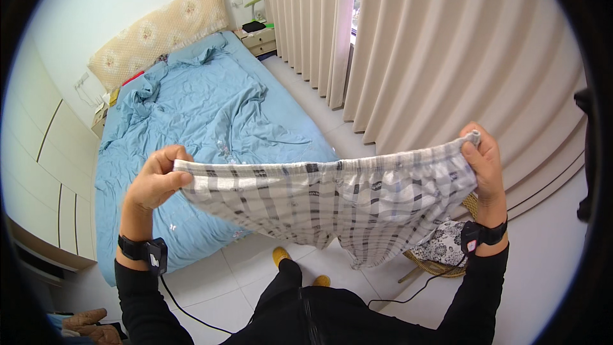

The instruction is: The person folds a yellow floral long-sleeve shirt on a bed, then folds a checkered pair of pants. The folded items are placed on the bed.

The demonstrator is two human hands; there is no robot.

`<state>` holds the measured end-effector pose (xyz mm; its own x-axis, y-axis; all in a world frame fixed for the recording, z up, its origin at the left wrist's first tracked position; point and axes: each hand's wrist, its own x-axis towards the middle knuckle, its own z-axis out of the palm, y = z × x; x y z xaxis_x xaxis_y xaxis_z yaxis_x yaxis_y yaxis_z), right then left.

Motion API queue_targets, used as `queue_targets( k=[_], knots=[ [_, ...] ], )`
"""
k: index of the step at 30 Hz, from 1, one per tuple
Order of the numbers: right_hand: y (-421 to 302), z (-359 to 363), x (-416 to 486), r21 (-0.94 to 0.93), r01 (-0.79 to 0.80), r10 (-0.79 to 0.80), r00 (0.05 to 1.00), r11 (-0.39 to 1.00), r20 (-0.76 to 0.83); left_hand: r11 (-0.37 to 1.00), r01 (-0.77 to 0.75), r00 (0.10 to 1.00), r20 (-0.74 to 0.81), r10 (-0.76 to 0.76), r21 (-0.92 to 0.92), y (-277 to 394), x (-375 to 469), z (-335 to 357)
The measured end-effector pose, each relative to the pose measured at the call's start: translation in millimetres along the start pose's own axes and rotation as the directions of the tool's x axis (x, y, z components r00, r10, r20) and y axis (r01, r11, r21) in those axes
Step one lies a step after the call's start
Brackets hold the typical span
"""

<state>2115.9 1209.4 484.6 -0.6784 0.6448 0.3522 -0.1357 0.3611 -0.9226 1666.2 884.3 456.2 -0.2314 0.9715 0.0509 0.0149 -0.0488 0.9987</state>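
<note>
A pair of white, grey and black checked shorts (335,201) hangs stretched between my hands, its elastic waistband uppermost. My left hand (160,175) pinches the waistband's left end between thumb and curled fingers. At the right end, my right hand (481,160) grips the other corner of the band, raised a little higher. The right part of the waistband is gathered, and the two legs hang down above the floor. Both wrists carry black straps with small devices and cables.
Beyond the shorts stands a bed with a rumpled blue quilt (215,105). Beige curtains (407,57) hang at the right. Under my right forearm is a wicker chair (443,268) with a floral cushion (443,242). A nightstand (258,42) stands beside the bed; clothes (88,326) lie lower left.
</note>
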Motion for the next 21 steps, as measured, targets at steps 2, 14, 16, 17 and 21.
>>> queue_targets(
  k=[2,14,16,17,21],
  knots=[
    [3,13,11,0.108,-0.102,0.106,0.994,0.989,-0.029,0.976,0.112,0.994,0.026,-0.109,-0.185,-9,8,4],
    [61,96,26,-0.075,-0.093,0.101,0.99,0.993,0.098,0.963,0.162,0.973,-0.128,-0.193,-0.215,-53,79,112],
    [47,114,23,-0.114,-0.213,0.235,0.942,0.97,0.238,0.986,0.141,0.986,-0.072,-0.147,-0.09,-54,88,135],
    [42,122,24,-0.14,-0.27,0.3,0.905,0.953,0.302,0.994,0.103,0.992,-0.072,-0.105,-0.025,-52,92,147],
    [48,146,30,-0.056,-0.19,0.197,0.914,0.98,0.355,0.972,0.047,0.997,0.055,-0.061,0.228,-39,98,173]
  ],
)
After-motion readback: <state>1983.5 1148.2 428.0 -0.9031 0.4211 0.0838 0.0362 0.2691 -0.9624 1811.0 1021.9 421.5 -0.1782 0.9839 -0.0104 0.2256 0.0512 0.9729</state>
